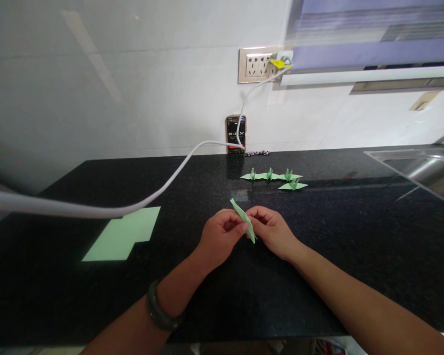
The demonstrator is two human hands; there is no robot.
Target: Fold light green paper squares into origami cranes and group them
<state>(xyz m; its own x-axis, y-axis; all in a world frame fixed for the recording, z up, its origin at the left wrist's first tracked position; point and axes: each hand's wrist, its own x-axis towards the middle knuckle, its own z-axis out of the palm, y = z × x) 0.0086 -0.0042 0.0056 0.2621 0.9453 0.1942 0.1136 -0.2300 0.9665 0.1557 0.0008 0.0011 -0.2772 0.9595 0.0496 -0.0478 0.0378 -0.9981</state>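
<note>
Between my two hands, above the black countertop, is a folded piece of light green paper, held tilted. My left hand pinches it from the left, thumb laid against its face. From the other side my right hand pinches its edge, and some of its fingertips are hidden behind the paper. Beyond my hands stand several folded green paper cranes, most in a row with one crane just in front. Flat green paper sheets lie overlapping to the left.
A phone showing a timer leans on the back wall. A white cable runs from the wall socket across the view to the left. At the far right is a metal sink. A small beaded item lies beside the phone.
</note>
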